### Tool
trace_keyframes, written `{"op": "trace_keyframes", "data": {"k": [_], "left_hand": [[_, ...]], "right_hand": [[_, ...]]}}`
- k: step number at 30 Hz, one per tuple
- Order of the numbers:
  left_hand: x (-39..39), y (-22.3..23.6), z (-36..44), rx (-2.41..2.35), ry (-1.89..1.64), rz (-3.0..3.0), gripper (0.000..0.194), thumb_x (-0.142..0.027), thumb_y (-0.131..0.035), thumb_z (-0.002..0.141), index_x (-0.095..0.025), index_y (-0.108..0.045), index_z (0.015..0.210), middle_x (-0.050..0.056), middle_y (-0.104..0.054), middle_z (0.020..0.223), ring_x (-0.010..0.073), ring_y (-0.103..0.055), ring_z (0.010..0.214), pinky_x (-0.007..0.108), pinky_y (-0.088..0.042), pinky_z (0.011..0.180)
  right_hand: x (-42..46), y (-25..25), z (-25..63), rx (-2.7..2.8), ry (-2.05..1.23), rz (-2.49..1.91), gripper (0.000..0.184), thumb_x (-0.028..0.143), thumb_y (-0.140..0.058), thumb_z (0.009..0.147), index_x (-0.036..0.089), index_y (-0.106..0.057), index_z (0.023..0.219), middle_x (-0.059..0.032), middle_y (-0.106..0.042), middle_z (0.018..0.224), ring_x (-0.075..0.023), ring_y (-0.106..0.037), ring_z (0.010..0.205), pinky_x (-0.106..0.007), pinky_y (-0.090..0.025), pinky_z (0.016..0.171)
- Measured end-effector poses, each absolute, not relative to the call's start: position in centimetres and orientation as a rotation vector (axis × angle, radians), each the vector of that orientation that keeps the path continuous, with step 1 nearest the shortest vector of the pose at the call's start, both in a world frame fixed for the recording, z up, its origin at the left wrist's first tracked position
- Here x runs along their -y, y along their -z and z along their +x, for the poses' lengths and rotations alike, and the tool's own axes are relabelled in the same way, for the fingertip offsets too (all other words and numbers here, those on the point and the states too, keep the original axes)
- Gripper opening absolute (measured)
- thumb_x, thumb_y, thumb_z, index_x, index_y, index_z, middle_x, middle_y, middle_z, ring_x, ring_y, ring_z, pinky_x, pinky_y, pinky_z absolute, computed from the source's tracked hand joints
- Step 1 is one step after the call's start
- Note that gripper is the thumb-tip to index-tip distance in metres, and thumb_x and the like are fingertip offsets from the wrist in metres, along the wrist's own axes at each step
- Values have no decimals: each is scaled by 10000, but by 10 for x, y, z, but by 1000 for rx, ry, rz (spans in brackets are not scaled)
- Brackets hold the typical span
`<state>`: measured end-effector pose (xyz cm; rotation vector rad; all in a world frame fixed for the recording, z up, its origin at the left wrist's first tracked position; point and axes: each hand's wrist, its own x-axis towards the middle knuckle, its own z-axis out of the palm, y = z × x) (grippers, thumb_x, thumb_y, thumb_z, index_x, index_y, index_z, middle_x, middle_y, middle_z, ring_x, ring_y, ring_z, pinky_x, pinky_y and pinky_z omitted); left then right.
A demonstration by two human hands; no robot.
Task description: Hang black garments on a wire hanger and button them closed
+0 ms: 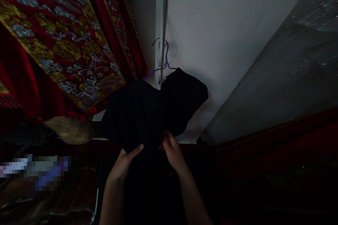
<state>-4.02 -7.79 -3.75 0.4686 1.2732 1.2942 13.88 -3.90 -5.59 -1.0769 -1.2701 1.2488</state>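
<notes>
A dark garment (137, 112), black or navy, hangs on a thin purple hanger (167, 54) in front of me. Low on its left part, my left hand (126, 160) grips the cloth, with the thumb lying over the front and the other fingers hidden behind. My right hand (170, 146) is closed at the garment's lower right part, its fingers pinching the dark fabric. The garment's right side bulges outward. Dim light hides its seams and exact kind.
A red cloth with gold and silver embroidery (66, 42) hangs at the upper left. Behind the hanger are a pale wall (211, 24) and a narrow vertical strip (161, 7). Clear plastic sheeting (290, 59) slants down on the right. Blurred items lie at the lower left.
</notes>
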Motion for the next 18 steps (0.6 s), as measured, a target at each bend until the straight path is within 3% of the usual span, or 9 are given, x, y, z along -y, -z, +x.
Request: {"op": "trace_keyframes", "data": {"k": [7,18], "left_hand": [[79,35,-40,-1288,-1283,447,542,-173,-900,675,-173,-699,1177,110,-779,1144,320,-717,1144,431,-560,1061],[78,35,-37,-1280,-1291,507,495,-242,-913,650,-192,-687,1088,107,-764,1165,317,-691,1183,420,-556,1057]], "right_hand": [[51,55,133,1163,-1278,-1087,203,400,-563,867,249,-563,1003,11,-556,744,-168,-540,665,-283,-434,613],[53,51,131,1154,-1283,-1153,220,436,-540,847,223,-561,801,28,-505,651,-141,-463,587,-272,-382,575]]}}
